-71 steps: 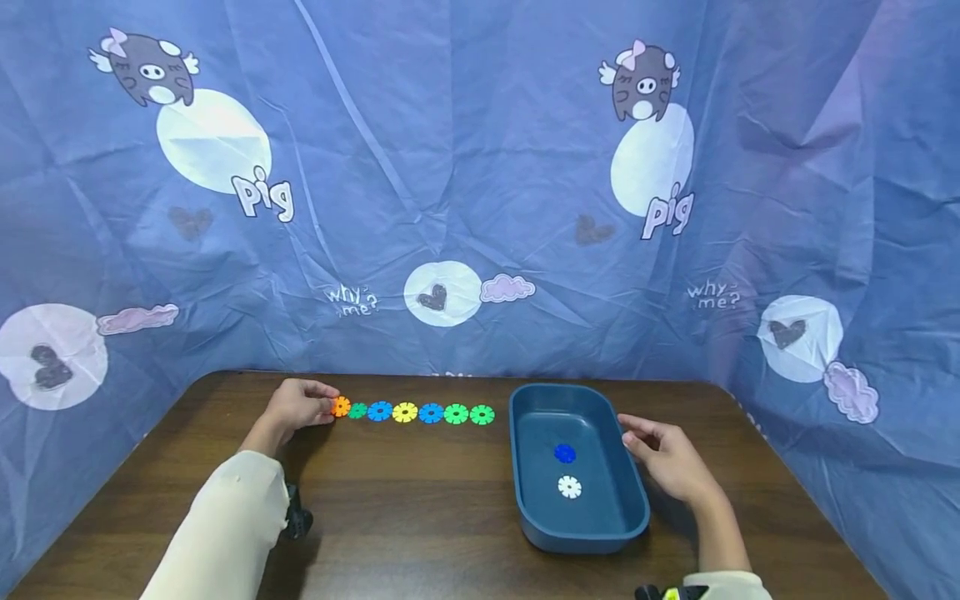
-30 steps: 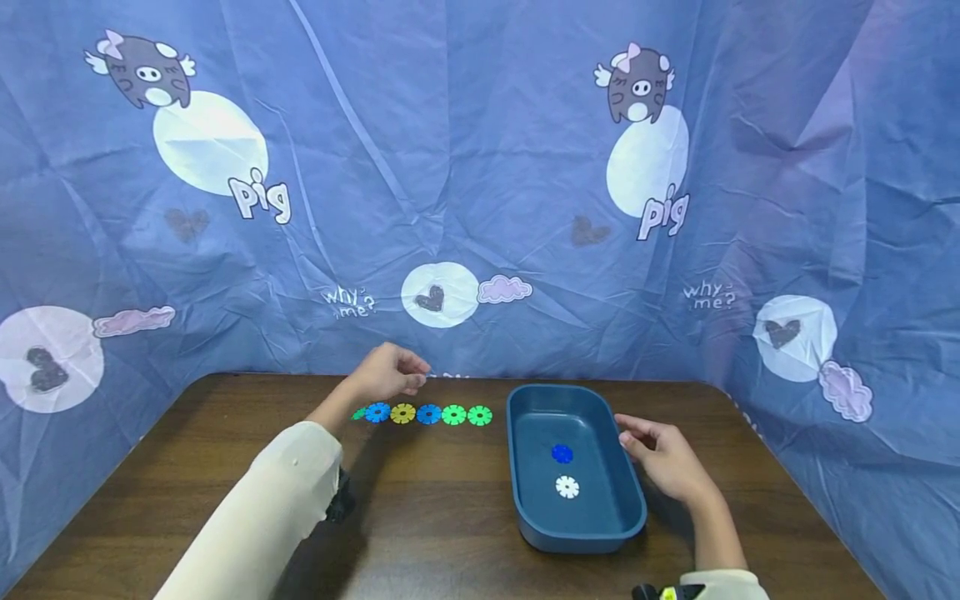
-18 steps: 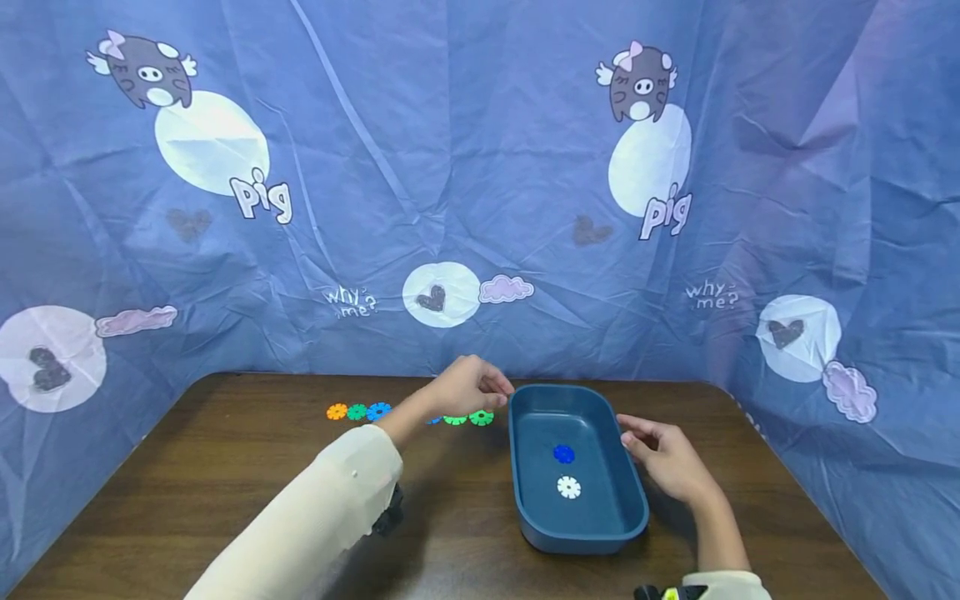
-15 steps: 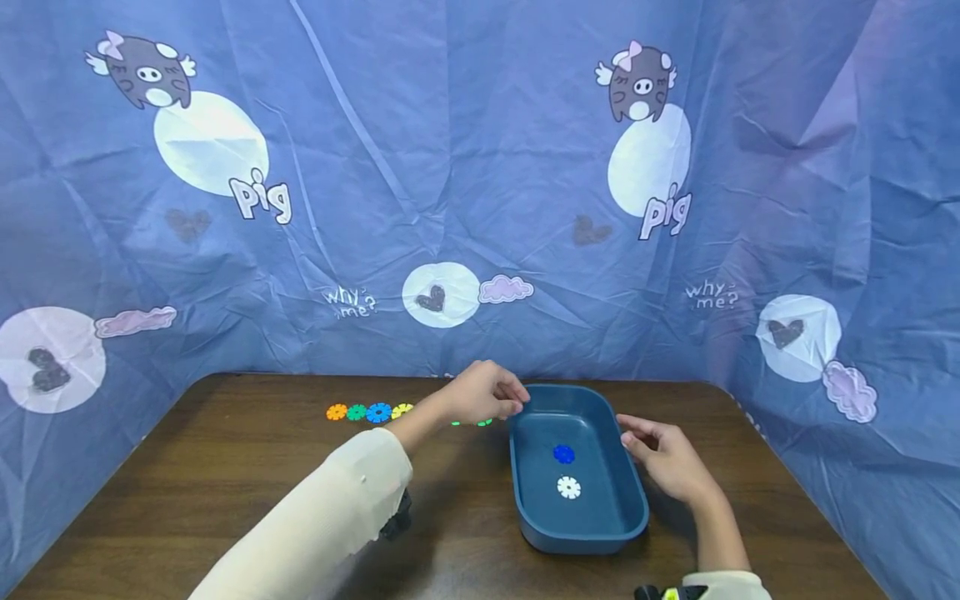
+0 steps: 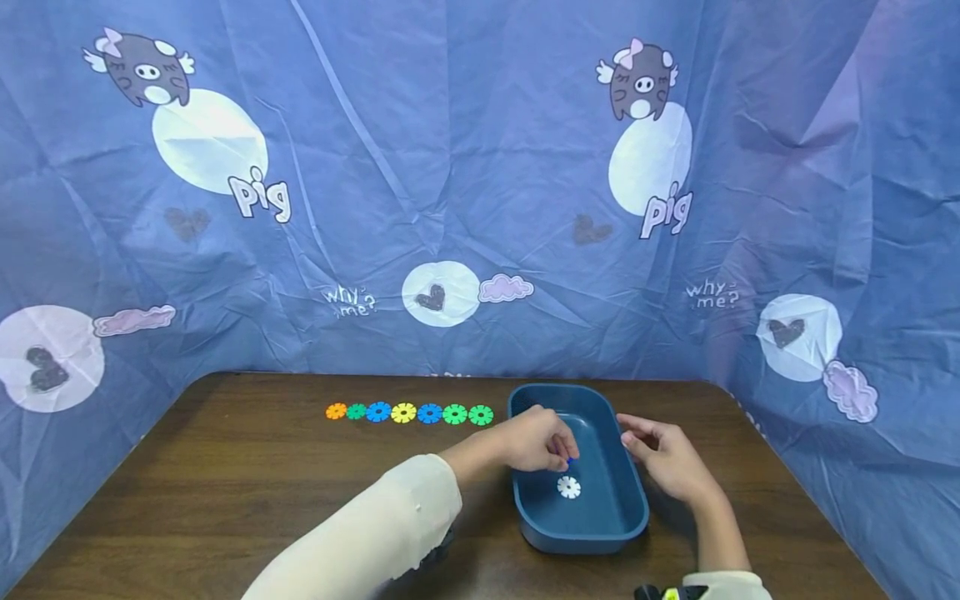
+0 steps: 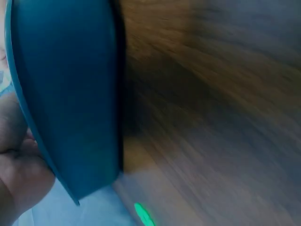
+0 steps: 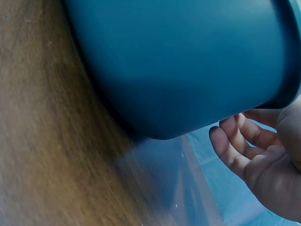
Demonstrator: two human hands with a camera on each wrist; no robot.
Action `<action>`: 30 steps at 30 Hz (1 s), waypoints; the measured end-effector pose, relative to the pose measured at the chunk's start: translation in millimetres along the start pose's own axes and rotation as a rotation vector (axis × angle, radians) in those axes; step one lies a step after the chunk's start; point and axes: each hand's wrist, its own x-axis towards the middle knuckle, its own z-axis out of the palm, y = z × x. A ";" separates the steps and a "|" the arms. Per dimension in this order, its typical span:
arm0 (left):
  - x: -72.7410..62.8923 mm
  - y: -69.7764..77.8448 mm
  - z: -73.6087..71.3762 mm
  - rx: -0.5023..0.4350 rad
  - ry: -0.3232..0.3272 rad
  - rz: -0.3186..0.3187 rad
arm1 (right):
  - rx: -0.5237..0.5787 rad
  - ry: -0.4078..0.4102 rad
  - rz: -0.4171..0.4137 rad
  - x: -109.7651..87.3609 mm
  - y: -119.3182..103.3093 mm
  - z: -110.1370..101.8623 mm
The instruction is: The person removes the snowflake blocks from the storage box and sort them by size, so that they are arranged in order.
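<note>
My left hand (image 5: 536, 440) reaches inside the blue-grey tray (image 5: 581, 533), its thumb and fingers pinching a dark blue interlocking disc (image 5: 570, 461) that is mostly hidden by the fingertips. Just nearer to me, a white notched disc (image 5: 569, 487) lies on the tray floor. My right hand (image 5: 667, 458) rests with loosely bent fingers against the tray's right rim; the right wrist view shows its fingers (image 7: 225, 146) at the tray's outer wall. In the left wrist view, the tray wall (image 6: 70, 94) covers most of the left fingers.
Left of the tray, a row of notched discs runs along the back of the wooden table (image 5: 300, 483), from an orange disc (image 5: 337, 411) to a green disc (image 5: 481, 415). A patterned blue cloth (image 5: 450, 208) hangs behind the table.
My left hand has left the orange disc at the row's left end, passed right over the row and gone down into the tray onto the dark blue disc. The right hand stays at the rim.
</note>
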 end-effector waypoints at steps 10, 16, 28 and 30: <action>16.8 11.2 9.9 0.078 -0.217 -0.155 | 0.000 -0.007 -0.022 1.0 0.4 0.6; 23.2 7.1 14.8 0.071 -0.215 -0.208 | 0.005 -0.004 -0.029 1.3 0.3 1.3; 25.9 8.6 16.0 0.030 -0.275 -0.251 | -0.007 -0.007 -0.001 0.8 0.1 0.4; 26.4 8.9 15.9 0.009 -0.282 -0.254 | -0.001 -0.006 -0.003 0.7 0.1 0.4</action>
